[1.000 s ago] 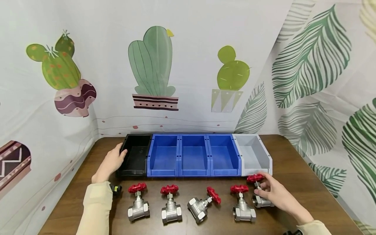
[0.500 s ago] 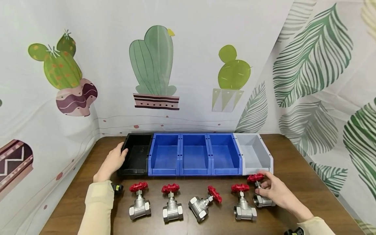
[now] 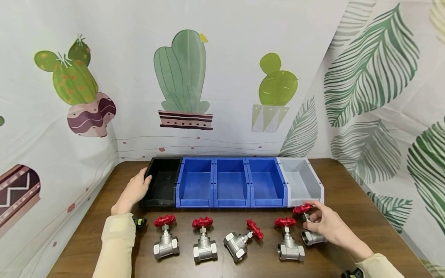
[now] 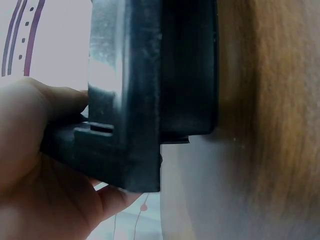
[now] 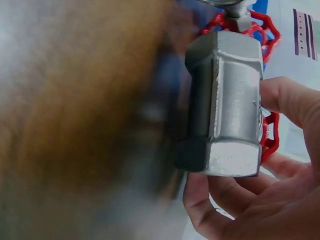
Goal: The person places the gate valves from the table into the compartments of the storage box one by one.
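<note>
My left hand (image 3: 133, 190) grips the left wall of the black bin (image 3: 160, 187) at the end of a row of bins. In the left wrist view, the thumb (image 4: 65, 102) lies over the bin's rim, with fingers on the wall's outer side. On the right, my right hand (image 3: 332, 226) holds a steel globe valve (image 3: 311, 237) with a red handwheel, just in front of the grey bin (image 3: 301, 184). The right wrist view shows the valve body (image 5: 235, 100) close up, thumb and fingers around its stem side. Part of that valve is hidden behind the hand.
Several similar valves lie along the table front: one at left (image 3: 166, 245), another valve (image 3: 204, 247), a tilted valve (image 3: 237, 245), and a valve (image 3: 290, 249) beside the held one. Blue bins (image 3: 231, 202) stand between the black and grey ones. A printed cloth (image 3: 229, 77) hangs behind.
My right hand has shifted slightly, tilting the valve a little so that its open end shows more. The left hand keeps its place on the black bin.
</note>
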Tool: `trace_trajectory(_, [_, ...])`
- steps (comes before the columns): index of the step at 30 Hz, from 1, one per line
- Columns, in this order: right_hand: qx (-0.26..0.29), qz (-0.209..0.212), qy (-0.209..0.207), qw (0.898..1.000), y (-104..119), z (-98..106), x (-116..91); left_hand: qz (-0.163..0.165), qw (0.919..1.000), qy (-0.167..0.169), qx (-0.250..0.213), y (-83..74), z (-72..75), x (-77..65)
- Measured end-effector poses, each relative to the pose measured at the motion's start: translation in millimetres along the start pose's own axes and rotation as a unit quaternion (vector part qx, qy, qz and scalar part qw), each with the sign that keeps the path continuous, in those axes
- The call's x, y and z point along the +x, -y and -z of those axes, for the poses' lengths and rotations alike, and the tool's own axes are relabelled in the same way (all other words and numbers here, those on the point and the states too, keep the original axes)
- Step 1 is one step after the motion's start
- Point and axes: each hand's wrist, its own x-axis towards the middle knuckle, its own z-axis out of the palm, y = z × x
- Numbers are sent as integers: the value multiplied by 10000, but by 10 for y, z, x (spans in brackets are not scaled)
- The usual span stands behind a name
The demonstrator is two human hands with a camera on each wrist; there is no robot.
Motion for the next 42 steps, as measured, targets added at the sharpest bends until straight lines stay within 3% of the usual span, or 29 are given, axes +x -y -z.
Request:
trace_trajectory(9, [-88,490,-189,9986,184,197,129,21,10000,51,53,-13,44,6])
trace_trajectory(19, [-600,789,-461,9940,221,354,330,-35,10000,-86,-1,-45,23,0])
trace_trajectory(42, [-890,582,-686,9920,239,382,783,76,10000,10,-4,-4,-4,-3])
